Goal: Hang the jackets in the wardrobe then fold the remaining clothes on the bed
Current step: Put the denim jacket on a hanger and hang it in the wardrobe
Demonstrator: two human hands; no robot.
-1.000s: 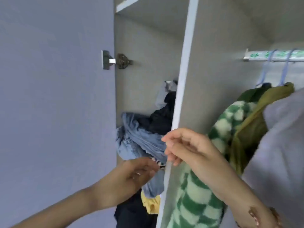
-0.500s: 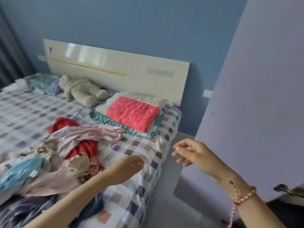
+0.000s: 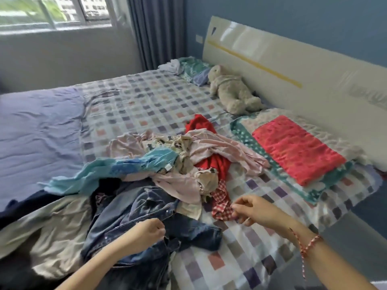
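A heap of clothes lies on the checked bed sheet (image 3: 146, 97). Nearest me in the heap is a blue denim jacket (image 3: 134, 214). My left hand (image 3: 144, 235) rests on it, fingers curled into its fabric near the collar. Behind it are a pale pink garment (image 3: 180, 185), a turquoise garment (image 3: 109, 170), a red garment (image 3: 215, 164) and a small red-checked cloth (image 3: 222, 204). My right hand (image 3: 255, 212) hovers just right of the checked cloth, fingers loosely curled, touching its edge at most. A grey-beige garment (image 3: 54, 229) lies at the left of the denim.
A folded red towel (image 3: 293, 147) sits on a teal pillow by the white headboard (image 3: 272, 59). A grey plush toy (image 3: 232, 91) lies near the headboard. A lilac blanket (image 3: 37, 126) covers the bed's left part. Window and curtain (image 3: 155, 30) are behind. The wardrobe is out of view.
My view has swung from the wardrobe to the bed. Both hands have dropped from mid-air onto the clothes pile, the left one closing on the denim jacket.
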